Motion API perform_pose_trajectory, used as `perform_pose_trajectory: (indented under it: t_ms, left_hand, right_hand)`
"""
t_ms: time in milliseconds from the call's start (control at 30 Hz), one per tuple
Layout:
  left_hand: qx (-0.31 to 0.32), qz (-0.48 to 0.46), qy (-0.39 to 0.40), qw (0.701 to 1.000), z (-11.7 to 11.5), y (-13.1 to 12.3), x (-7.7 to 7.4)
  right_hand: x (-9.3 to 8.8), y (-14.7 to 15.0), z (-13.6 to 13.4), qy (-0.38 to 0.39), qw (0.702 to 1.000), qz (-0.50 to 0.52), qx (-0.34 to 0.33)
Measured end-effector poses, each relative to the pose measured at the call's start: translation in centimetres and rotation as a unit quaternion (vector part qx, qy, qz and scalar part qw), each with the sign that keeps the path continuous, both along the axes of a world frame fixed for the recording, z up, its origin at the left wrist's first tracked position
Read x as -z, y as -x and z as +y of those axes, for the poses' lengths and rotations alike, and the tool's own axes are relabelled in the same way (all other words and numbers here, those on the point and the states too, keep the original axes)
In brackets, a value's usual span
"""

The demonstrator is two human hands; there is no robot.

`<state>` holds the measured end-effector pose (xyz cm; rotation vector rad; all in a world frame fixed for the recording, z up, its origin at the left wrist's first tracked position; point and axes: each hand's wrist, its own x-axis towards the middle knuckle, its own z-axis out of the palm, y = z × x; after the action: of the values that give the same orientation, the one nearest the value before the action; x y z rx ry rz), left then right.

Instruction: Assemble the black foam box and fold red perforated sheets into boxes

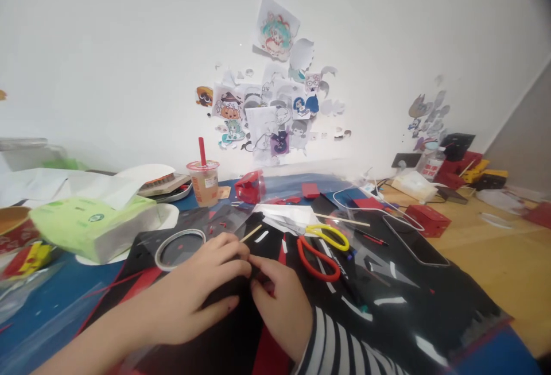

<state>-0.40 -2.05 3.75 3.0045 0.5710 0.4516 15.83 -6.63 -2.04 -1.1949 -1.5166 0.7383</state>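
My left hand (202, 286) and my right hand (282, 300) meet low in the middle of the view, fingertips pressed together over a black sheet (387, 300). Both pinch something small and dark that I cannot make out. A thin wooden stick (251, 233) pokes out just beyond my left fingers. A roll of clear tape (179, 247) lies right behind my left hand. Scissors with one yellow and one red handle (322, 248) rest just past my right hand, whose wrist wears a striped sleeve (340, 349).
A green tissue pack (92, 223) sits at the left. A drink cup with a red straw (204, 180) and a red hole punch (248, 186) stand behind. Red and black boxes (428, 220) lie on the wooden floor at right. Stickers cover the wall (271, 116).
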Motion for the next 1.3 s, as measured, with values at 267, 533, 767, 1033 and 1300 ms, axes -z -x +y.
perform_pose_trajectory:
  t_ms: [267, 533, 767, 1033, 1300]
  left_hand:
    - [-0.003, 0.012, -0.004, 1.000, 0.2, -0.4, 0.4]
    - [-0.019, 0.007, -0.030, 0.999, 0.0, -0.3, 0.5]
    - [-0.014, -0.007, -0.028, 0.999, 0.2, 0.0, 1.0]
    - [-0.001, -0.017, 0.016, 1.000, 0.5, 0.4, 1.1]
    - [0.012, -0.020, 0.020, 1.000, 0.5, 0.5, 1.4]
  right_hand:
    - [-0.3, 0.0, 0.0, 0.038, 0.999, 0.009, 0.009]
    - [-0.4, 0.0, -0.1, 0.034, 0.999, 0.027, -0.011]
    - [-0.2, 0.1, -0.1, 0.037, 0.999, 0.030, -0.016]
    - [0.3, 0.1, 0.1, 0.056, 0.998, 0.033, -0.006]
    - [0.5, 0.1, 0.1, 0.042, 0.998, 0.046, -0.005]
